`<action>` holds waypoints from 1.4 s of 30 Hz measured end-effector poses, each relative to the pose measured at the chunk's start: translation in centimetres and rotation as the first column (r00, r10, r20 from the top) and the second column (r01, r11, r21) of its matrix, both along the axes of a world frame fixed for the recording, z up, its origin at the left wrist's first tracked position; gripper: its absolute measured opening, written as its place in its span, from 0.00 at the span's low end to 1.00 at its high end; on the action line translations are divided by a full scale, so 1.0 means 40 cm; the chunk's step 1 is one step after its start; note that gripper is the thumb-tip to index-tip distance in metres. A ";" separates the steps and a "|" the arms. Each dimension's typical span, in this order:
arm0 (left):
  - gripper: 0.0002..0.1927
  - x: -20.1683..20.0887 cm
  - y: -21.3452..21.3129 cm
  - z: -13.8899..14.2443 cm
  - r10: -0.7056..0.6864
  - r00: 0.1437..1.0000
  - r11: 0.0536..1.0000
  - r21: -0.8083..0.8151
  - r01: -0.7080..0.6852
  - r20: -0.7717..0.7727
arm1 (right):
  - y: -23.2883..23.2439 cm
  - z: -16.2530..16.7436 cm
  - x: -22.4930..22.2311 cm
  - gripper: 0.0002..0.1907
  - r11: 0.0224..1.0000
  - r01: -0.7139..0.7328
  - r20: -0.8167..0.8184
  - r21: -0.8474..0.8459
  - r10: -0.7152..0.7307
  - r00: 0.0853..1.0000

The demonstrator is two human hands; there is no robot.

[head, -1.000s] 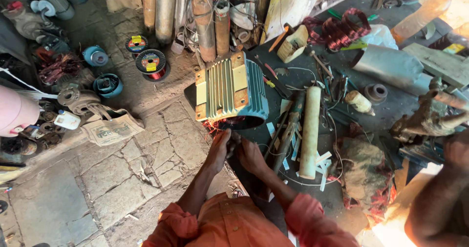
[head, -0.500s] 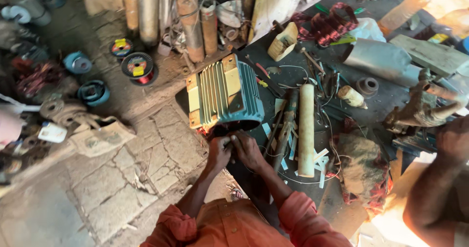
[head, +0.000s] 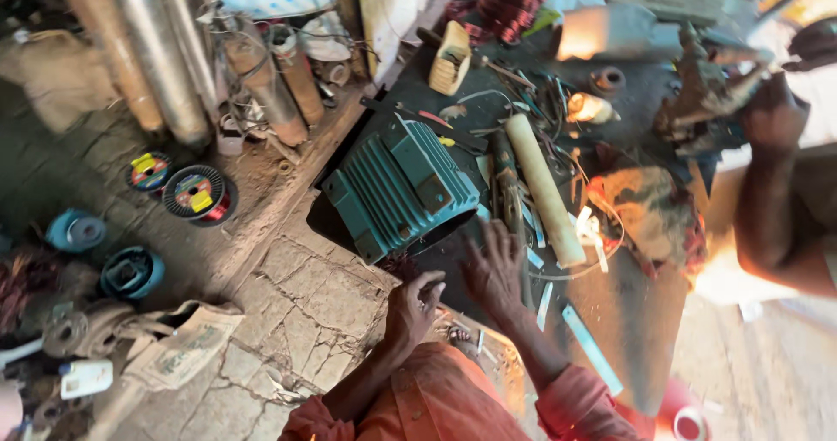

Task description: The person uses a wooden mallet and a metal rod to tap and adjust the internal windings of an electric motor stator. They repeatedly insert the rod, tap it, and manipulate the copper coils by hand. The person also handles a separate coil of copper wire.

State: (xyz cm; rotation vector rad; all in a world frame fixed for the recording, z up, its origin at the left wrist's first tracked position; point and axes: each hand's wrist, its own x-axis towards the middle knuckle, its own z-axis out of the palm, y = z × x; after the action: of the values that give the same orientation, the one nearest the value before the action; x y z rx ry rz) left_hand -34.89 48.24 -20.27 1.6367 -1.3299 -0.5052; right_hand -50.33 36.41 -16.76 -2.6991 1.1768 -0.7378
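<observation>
The teal motor housing [head: 397, 186] lies on its side at the near edge of the dark work mat [head: 628, 319], its open end toward the person; the left hand [head: 416, 306] is loosely curled below that opening, grasping nothing visible; the right hand [head: 493, 267] is spread flat, empty, beside a cream tube [head: 545, 188]; the step looks like repositioning the housing; a firm two-handed hold seems needed.

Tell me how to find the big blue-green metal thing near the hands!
Start at the dark mat on the stone floor. At its left edge, just above both hands, lies the teal motor housing. Unlike the pale cylinder beside it, it is chunky and ribbed with fins.
</observation>
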 end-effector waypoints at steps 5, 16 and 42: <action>0.11 0.033 0.032 0.070 -0.222 0.975 0.969 -0.108 0.224 0.033 | -0.039 -0.043 -0.068 0.41 0.931 0.324 -0.410 -0.168 -0.365 0.836; 0.03 0.248 -0.072 0.400 -0.393 0.917 0.751 -0.552 0.361 0.065 | -0.106 0.038 -0.072 0.34 0.889 0.456 -0.216 -0.026 -0.451 0.866; 0.06 0.733 -0.663 0.433 -0.779 0.621 0.624 -0.214 0.752 -0.090 | 0.022 0.380 0.669 0.33 0.620 0.784 0.161 -0.039 -0.770 0.617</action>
State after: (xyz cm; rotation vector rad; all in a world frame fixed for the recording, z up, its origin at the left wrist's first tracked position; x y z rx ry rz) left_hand -5.56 21.73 -2.95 0.7798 -1.8611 -0.9976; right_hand -23.57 37.30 -1.58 -2.0419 2.3696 -1.0543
